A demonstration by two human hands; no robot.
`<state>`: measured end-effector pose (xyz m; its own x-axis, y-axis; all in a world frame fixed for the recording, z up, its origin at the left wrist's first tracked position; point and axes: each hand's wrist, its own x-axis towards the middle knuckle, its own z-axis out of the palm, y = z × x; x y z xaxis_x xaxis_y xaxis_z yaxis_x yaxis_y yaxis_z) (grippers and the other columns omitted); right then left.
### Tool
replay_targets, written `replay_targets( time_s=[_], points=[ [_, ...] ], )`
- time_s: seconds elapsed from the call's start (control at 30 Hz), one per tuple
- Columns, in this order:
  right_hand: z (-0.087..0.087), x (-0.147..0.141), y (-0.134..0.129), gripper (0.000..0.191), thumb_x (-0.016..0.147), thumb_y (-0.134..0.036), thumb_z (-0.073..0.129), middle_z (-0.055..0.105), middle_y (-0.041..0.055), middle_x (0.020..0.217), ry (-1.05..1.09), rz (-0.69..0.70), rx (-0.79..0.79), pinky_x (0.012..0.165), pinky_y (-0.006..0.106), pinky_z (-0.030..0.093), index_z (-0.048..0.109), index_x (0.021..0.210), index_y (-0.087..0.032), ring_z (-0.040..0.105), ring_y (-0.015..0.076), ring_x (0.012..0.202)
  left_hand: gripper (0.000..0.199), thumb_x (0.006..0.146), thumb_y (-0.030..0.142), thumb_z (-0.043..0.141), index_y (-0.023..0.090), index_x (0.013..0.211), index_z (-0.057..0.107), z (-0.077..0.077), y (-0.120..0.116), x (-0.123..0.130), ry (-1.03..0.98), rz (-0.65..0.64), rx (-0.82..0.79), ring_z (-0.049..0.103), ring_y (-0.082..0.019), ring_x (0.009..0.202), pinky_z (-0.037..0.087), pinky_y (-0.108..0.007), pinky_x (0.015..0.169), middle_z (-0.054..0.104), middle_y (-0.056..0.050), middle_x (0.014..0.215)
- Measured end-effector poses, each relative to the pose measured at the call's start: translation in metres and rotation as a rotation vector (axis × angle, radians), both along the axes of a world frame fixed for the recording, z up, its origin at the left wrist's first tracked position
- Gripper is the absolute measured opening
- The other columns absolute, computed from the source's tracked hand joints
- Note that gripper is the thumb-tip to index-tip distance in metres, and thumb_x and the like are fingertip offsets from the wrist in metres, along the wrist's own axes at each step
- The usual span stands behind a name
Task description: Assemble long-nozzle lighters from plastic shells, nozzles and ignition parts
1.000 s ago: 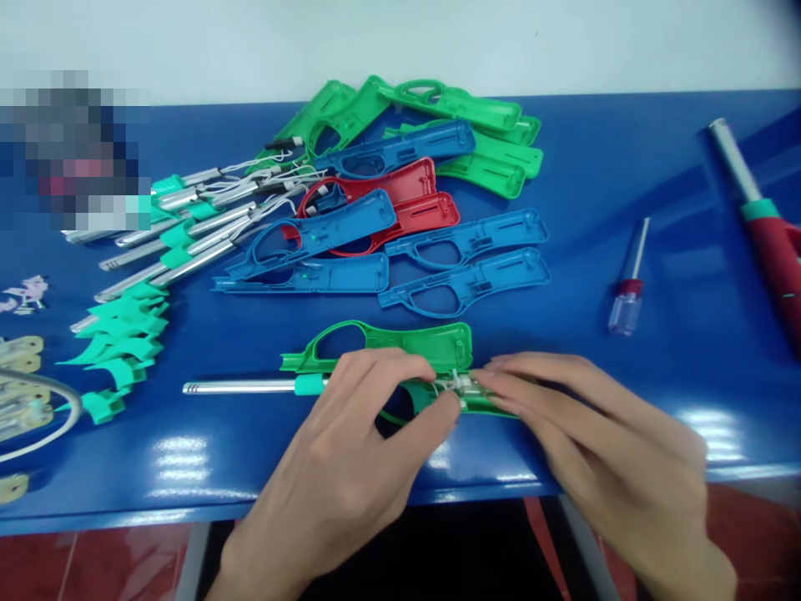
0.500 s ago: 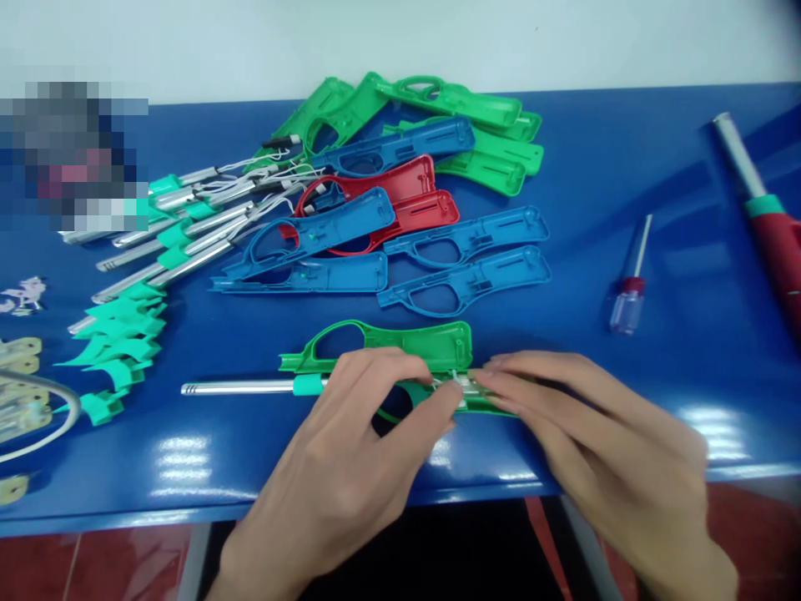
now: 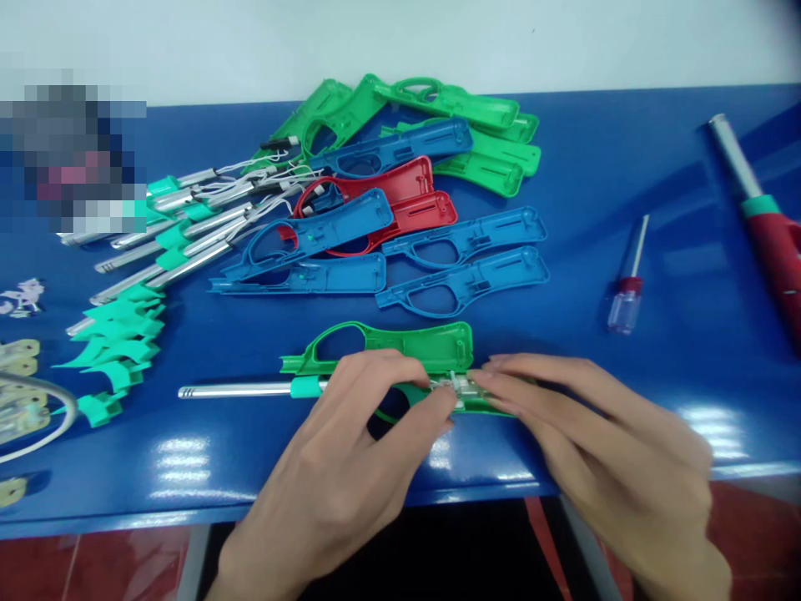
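A lower green lighter shell half (image 3: 479,409) lies in front of me, with a silver metal tube (image 3: 238,390) and its teal collar (image 3: 305,386) extending left. Over this half, my left hand (image 3: 350,451) bends thumb and index finger together around a small white part (image 3: 451,384). From the right, my right hand (image 3: 607,426) presses its closed fingertips on a small translucent part (image 3: 471,386) in the shell; fingers partly cover it. Just behind lies a second green shell half (image 3: 419,346), its hollow side up.
Blue shell halves (image 3: 469,280), red ones (image 3: 419,213) and green ones (image 3: 481,159) lie behind. Metal tubes with white wires (image 3: 213,225) and teal pieces (image 3: 125,334) are left. A screwdriver (image 3: 626,309) and red lighter (image 3: 776,250) lie right. A person (image 3: 72,159) is blurred at far left.
My left thumb has shifted slightly left, so a little more of the white and translucent parts shows. The right hand stays nearly where it was.
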<state>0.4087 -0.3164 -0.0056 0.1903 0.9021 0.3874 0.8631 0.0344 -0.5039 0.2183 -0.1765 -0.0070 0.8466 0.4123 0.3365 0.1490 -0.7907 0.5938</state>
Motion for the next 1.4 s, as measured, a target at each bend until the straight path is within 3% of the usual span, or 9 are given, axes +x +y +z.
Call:
replay_targets(
  time_s=[0.27,0.5,0.7,1.0,1.23,1.4],
  points=[
    [0.001,-0.004,0.006,0.034,0.096,0.006,0.068,0.078,0.006,0.117,0.025,-0.034,0.036,0.093,0.032,0.06,0.077,0.119,-0.017,0.073,0.0156,0.104,0.014,0.099,0.007,0.072,0.011,0.112,0.069,0.001,0.0,0.0,-0.024,-0.013,0.02,0.063,-0.021,0.111,0.055,-0.037,0.101,0.065,-0.01,0.117],
    [0.008,-0.008,0.01,0.026,0.102,-0.001,0.065,0.078,-0.0001,0.111,0.081,-0.085,0.027,0.092,0.024,0.056,0.078,0.113,-0.021,0.072,0.0102,0.1,0.013,0.1,0.005,0.07,0.012,0.111,0.066,0.002,0.001,0.002,-0.052,0.019,0.01,0.064,-0.018,0.108,0.055,-0.033,0.099,0.067,-0.009,0.114],
    [0.01,-0.012,0.014,0.023,0.105,-0.008,0.063,0.08,-0.0051,0.104,0.148,-0.152,0.01,0.082,0.023,0.059,0.076,0.112,-0.026,0.074,0.0106,0.088,0.026,0.101,0.004,0.07,0.012,0.126,0.068,-0.001,0.0,0.002,-0.057,0.046,0.061,0.066,-0.016,0.108,0.054,-0.03,0.101,0.069,-0.007,0.114],
    [0.01,-0.011,0.012,0.024,0.103,-0.005,0.065,0.08,-0.0029,0.107,0.152,-0.118,0.02,0.088,0.02,0.061,0.077,0.11,-0.024,0.076,0.0108,0.094,0.029,0.104,0.006,0.067,0.016,0.13,0.071,-0.007,-0.001,-0.005,-0.035,0.029,0.006,0.064,-0.016,0.116,0.051,-0.03,0.107,0.068,-0.006,0.122],
    [0.005,-0.009,0.008,0.031,0.101,0.002,0.061,0.078,-0.0021,0.114,0.162,-0.093,0.019,0.1,0.017,0.055,0.078,0.111,-0.022,0.073,0.0079,0.105,0.021,0.1,0.006,0.072,0.01,0.121,0.073,-0.003,0.0,0.001,-0.054,0.031,0.065,0.068,-0.019,0.11,0.056,-0.035,0.1,0.071,-0.009,0.115],
    [0.006,-0.008,0.006,0.03,0.101,0.002,0.06,0.077,-0.0004,0.114,0.165,-0.072,0.017,0.098,0.019,0.057,0.077,0.111,-0.021,0.072,0.009,0.106,0.025,0.098,0.008,0.075,0.008,0.123,0.071,-0.001,0.0,0.001,-0.055,0.012,0.067,0.067,-0.021,0.111,0.057,-0.038,0.102,0.07,-0.011,0.117]
  ],
)
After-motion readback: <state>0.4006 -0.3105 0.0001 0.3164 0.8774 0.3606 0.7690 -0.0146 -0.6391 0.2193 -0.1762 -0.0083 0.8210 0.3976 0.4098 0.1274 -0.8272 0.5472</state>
